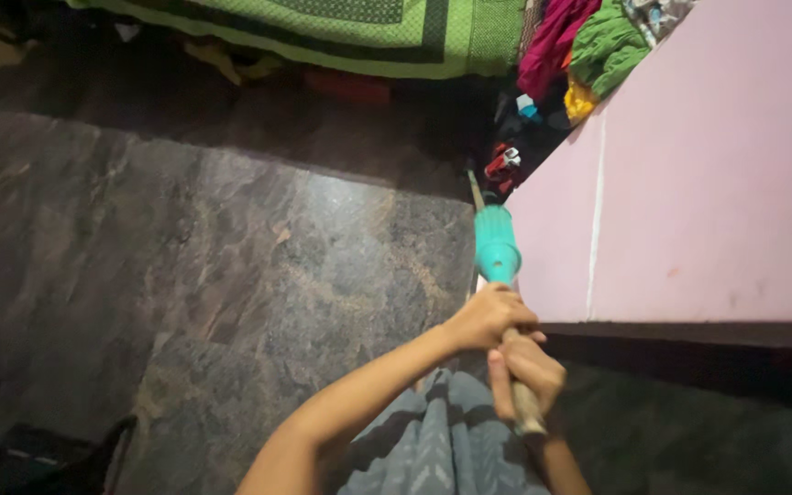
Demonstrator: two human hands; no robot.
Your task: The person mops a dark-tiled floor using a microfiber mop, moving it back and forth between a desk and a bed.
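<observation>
- Right hand (526, 374): grip wrapped tight round the near end of the broom handle (526, 408).
- Left hand (490, 316): grip closed on the handle just farther along, touching the right hand.
- Teal collar (496, 243): beyond both hands, beside the pink wall (689, 183), over the stone floor (231, 257).

wall (708, 183) right, bed (359, 32) ahead w/ clothes (588, 46) beside

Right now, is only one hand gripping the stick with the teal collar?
No: the left hand and the right hand are both closed around the stick, just below its teal collar.
</observation>
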